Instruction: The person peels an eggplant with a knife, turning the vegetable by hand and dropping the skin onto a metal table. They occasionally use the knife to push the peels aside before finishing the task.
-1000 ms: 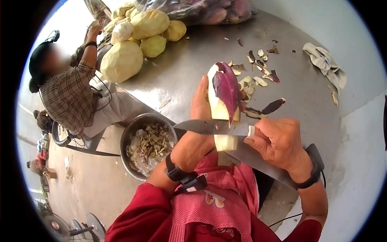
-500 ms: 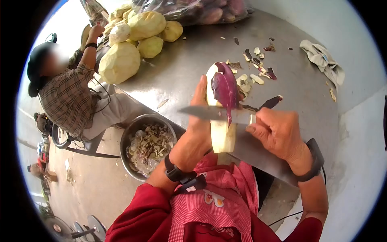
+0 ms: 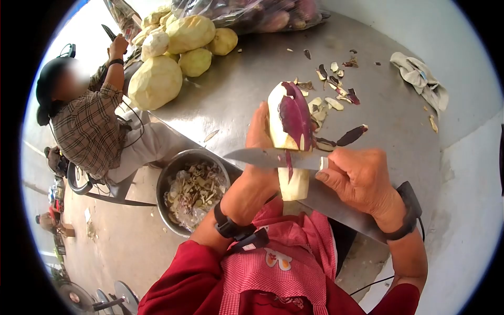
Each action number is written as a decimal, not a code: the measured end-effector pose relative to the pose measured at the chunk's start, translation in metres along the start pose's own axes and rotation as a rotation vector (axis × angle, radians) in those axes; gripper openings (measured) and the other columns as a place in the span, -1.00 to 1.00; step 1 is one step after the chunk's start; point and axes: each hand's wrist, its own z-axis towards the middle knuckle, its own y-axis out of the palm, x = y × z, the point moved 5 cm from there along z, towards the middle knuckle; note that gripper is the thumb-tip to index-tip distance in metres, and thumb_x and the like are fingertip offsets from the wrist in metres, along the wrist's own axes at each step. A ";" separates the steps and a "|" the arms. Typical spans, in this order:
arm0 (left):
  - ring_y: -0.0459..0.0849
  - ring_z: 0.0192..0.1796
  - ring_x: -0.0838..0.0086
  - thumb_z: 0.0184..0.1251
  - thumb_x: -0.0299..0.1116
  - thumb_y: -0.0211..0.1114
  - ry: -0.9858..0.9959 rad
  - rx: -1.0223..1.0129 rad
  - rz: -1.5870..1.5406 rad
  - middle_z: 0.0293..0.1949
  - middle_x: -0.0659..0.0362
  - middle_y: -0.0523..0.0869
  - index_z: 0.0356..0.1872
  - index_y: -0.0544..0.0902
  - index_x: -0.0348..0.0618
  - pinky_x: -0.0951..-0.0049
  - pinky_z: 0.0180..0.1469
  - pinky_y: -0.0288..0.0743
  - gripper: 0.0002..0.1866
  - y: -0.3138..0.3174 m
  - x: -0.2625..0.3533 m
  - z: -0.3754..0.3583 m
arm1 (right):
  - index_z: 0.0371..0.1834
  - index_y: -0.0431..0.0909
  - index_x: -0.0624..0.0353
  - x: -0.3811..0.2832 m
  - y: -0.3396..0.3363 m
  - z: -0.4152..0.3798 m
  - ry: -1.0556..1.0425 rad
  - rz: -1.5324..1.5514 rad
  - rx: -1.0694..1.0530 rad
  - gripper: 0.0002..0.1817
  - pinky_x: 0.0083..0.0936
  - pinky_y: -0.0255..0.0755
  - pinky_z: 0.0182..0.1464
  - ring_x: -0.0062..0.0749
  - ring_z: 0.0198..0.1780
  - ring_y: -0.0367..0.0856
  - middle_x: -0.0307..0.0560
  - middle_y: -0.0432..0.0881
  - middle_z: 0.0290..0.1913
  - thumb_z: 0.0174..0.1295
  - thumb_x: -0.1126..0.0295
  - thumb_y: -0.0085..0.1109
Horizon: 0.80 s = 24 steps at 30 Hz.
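My left hand point(image 3: 256, 181) is wrapped round a partly peeled sweet potato point(image 3: 295, 113), held upright above the table's front edge. Pale flesh shows at its sides and lower end, while dark purple skin covers the upper middle. In my right hand point(image 3: 359, 178) is a knife point(image 3: 262, 157), its blade lying across the sweet potato and pointing left. A thin purple strip of peel point(image 3: 289, 164) hangs at the blade. The blade hides part of my left hand, and some left fingers are out of sight behind the sweet potato.
Peeled yellowish tubers point(image 3: 156, 83) are heaped at the table's left, beside a plastic bag point(image 3: 252, 14) of purple ones. Peel scraps point(image 3: 336, 94) and a cloth point(image 3: 420, 79) lie on the metal table point(image 3: 226, 100). A peelings bowl point(image 3: 160, 184) stands below; a seated person point(image 3: 86, 123) holds a blade.
The knife has moved slightly down and left along the sweet potato, baring more pale flesh at the lower edge of the purple skin. The seated person's hand and blade have shifted.
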 end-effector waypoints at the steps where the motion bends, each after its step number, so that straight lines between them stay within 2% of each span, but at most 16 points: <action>1: 0.67 -0.37 0.20 0.47 0.05 -0.29 0.009 0.008 0.033 -0.27 -0.07 0.67 0.00 0.50 -0.34 0.29 -0.28 0.61 -0.40 -0.001 0.000 0.000 | -0.63 0.36 0.08 0.002 -0.001 0.000 0.019 -0.034 0.008 -0.64 -0.42 0.27 -0.65 -0.27 -0.67 0.48 -0.18 0.44 -0.71 0.08 0.18 0.34; 4: 0.68 -0.33 0.21 0.47 0.06 -0.29 -0.012 -0.066 0.007 -0.25 -0.08 0.66 0.01 0.49 -0.34 0.27 -0.24 0.61 -0.39 0.002 -0.001 -0.002 | -0.61 0.38 0.08 0.002 -0.002 0.001 -0.005 -0.064 0.028 -0.64 -0.42 0.27 -0.65 -0.27 -0.67 0.48 -0.17 0.45 -0.70 0.08 0.15 0.34; 7: 0.68 -0.29 0.21 0.47 0.07 -0.28 0.013 -0.034 0.069 -0.23 -0.08 0.67 0.02 0.50 -0.32 0.26 -0.19 0.61 -0.39 0.001 -0.001 -0.001 | -0.60 0.40 0.09 0.007 -0.004 0.000 0.071 -0.070 0.024 -0.64 -0.41 0.27 -0.65 -0.27 -0.67 0.48 -0.17 0.46 -0.70 0.10 0.13 0.31; 14: 0.69 -0.23 0.22 0.47 0.06 -0.22 -0.013 -0.038 0.042 -0.19 -0.06 0.68 0.05 0.50 -0.29 0.27 -0.15 0.61 -0.42 -0.001 -0.002 -0.002 | -0.60 0.41 0.10 0.011 -0.005 0.001 0.068 -0.126 0.051 -0.63 -0.38 0.27 -0.64 -0.23 -0.67 0.48 -0.14 0.45 -0.70 0.14 0.11 0.28; 16: 0.70 -0.19 0.22 0.47 0.06 -0.19 -0.062 -0.043 -0.048 -0.15 -0.06 0.68 0.07 0.50 -0.29 0.27 -0.10 0.61 -0.42 -0.002 -0.004 -0.002 | -0.60 0.42 0.10 0.019 -0.008 0.001 0.144 -0.114 0.059 -0.64 -0.37 0.26 -0.63 -0.20 -0.66 0.47 -0.13 0.44 -0.70 0.14 0.12 0.28; 17: 0.69 -0.16 0.21 0.47 0.06 -0.18 -0.084 -0.167 -0.136 -0.14 -0.06 0.69 0.10 0.49 -0.28 0.26 -0.06 0.60 -0.42 -0.003 -0.003 -0.002 | -0.60 0.42 0.10 0.020 -0.009 0.000 0.145 -0.118 0.060 -0.64 -0.37 0.26 -0.63 -0.20 -0.66 0.47 -0.13 0.44 -0.70 0.14 0.12 0.28; 18: 0.69 -0.16 0.21 0.47 0.06 -0.18 -0.084 -0.170 -0.136 -0.14 -0.06 0.69 0.10 0.49 -0.28 0.26 -0.06 0.60 -0.42 0.001 -0.004 -0.003 | -0.60 0.42 0.10 0.021 -0.010 0.000 0.153 -0.131 0.060 -0.65 -0.37 0.26 -0.63 -0.19 -0.66 0.47 -0.13 0.45 -0.70 0.14 0.12 0.29; 20: 0.63 -0.31 0.41 0.47 0.13 -0.25 -0.024 0.028 0.088 -0.20 0.08 0.66 0.07 0.49 -0.14 0.38 -0.27 0.55 -0.43 0.004 -0.003 -0.005 | -0.60 0.42 0.10 0.021 -0.010 0.000 0.161 -0.145 0.059 -0.65 -0.37 0.26 -0.63 -0.19 -0.66 0.47 -0.13 0.45 -0.70 0.14 0.13 0.29; 22: 0.64 -0.29 0.40 0.47 0.13 -0.23 -0.008 -0.021 0.169 -0.20 0.08 0.66 0.06 0.50 -0.14 0.37 -0.26 0.55 -0.43 -0.002 -0.002 -0.004 | -0.61 0.41 0.10 0.010 -0.005 0.000 0.065 -0.032 0.045 -0.64 -0.38 0.26 -0.64 -0.19 -0.67 0.47 -0.13 0.44 -0.70 0.13 0.14 0.30; 24: 0.70 -0.19 0.21 0.48 0.07 -0.21 -0.006 -0.097 0.074 -0.19 -0.09 0.68 0.10 0.49 -0.23 0.24 -0.10 0.61 -0.43 0.002 -0.001 -0.005 | -0.62 0.40 0.11 0.009 -0.004 0.001 0.064 -0.018 0.040 -0.64 -0.39 0.26 -0.64 -0.20 -0.67 0.47 -0.13 0.45 -0.70 0.13 0.15 0.31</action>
